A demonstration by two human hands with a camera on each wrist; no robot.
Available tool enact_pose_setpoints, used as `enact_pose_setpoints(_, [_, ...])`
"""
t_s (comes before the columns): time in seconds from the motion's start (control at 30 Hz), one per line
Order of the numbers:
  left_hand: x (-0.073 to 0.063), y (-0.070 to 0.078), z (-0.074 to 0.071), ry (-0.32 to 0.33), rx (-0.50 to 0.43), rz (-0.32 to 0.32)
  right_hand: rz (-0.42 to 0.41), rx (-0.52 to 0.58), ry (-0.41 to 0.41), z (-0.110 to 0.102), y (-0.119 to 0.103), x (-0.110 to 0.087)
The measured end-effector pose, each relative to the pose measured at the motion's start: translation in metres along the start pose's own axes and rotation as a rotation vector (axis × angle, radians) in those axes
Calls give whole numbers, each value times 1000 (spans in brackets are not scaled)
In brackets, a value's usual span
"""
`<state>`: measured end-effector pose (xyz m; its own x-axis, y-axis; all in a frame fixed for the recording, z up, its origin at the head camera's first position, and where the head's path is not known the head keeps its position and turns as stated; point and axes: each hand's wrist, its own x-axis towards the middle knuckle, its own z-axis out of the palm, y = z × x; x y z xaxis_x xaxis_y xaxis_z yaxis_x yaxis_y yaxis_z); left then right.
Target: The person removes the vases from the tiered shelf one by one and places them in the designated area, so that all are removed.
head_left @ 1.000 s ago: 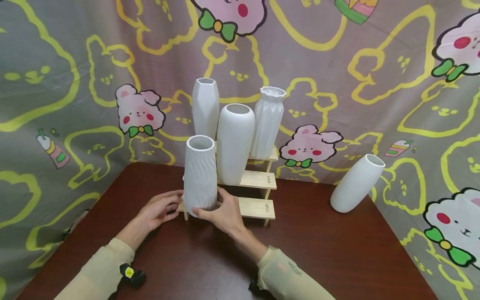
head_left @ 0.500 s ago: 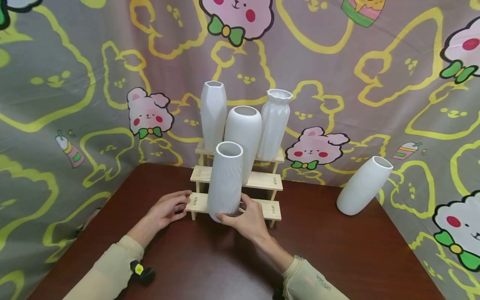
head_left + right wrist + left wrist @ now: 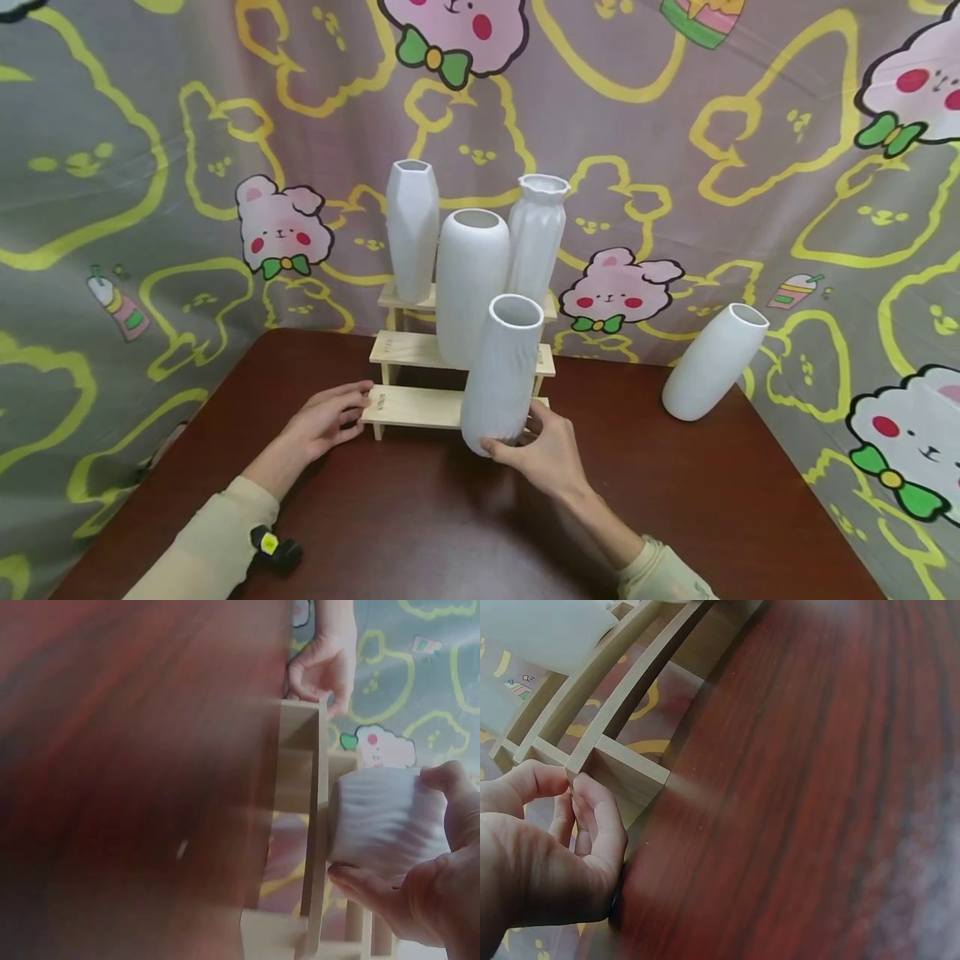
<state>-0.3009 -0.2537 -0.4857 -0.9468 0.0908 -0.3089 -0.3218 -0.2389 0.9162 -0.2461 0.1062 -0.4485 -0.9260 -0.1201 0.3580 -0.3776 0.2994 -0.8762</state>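
My right hand [image 3: 551,454] grips a white vase [image 3: 501,379] with wavy ribs low down near its base, thumb in front. The vase leans slightly, over the right half of the lowest step of a pale wooden three-step stand [image 3: 412,407]. In the right wrist view the ribbed base [image 3: 386,821] is between thumb and fingers, close to the step's board. My left hand [image 3: 322,423] is at the left end of that lowest step. Seen from the left wrist, thumb and forefinger pinch the corner of the wooden board [image 3: 592,735].
A smooth white vase [image 3: 472,287] stands on the middle step. On the top step are a faceted vase [image 3: 412,233] and a frilled-rim vase [image 3: 538,237]. Another white vase [image 3: 712,362] stands at the right of the dark red table [image 3: 390,517]. A patterned curtain [image 3: 637,125] hangs behind.
My right hand has moved the ribbed vase rightward along the front of the lowest step, uncovering the step's left part. The left hand stays at the stand's left end.
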Motion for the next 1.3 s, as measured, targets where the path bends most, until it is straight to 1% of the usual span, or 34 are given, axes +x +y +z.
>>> enact_pose_setpoints(0.33, [-2, 1, 1, -11, 1, 0, 26, -126, 96, -48, 11, -11])
enact_pose_setpoints(0.57, [-2, 0, 0, -14, -17, -2, 38, -123, 142, -72, 21, -11])
enact_pose_setpoints(0.63, [-2, 1, 0, -26, -15, -3, 49, -134, 154, -78, 23, -10])
enact_pose_setpoints(0.73, [-2, 1, 0, -28, -12, -2, 63, -159, 170, -89, 26, -10])
enact_pose_setpoints(0.8, [-2, 1, 1, -30, -11, -2, 74, -177, 183, -96, 28, -8])
enact_pose_setpoints(0.9, [-2, 2, 1, -21, -12, 3, 87, -228, 208, -107, 32, -3])
enact_pose_setpoints(1.03, [-3, 2, 0, -9, -11, -1, 123, -304, 239, -120, 41, 4])
enact_pose_setpoints(1.2, [-2, 0, -1, -10, -12, 0, 189, -311, 265, -134, 57, 15])
enact_pose_setpoints(1.3, [-1, -1, 0, -16, -25, 4, 217, -313, 293, -140, 71, 22])
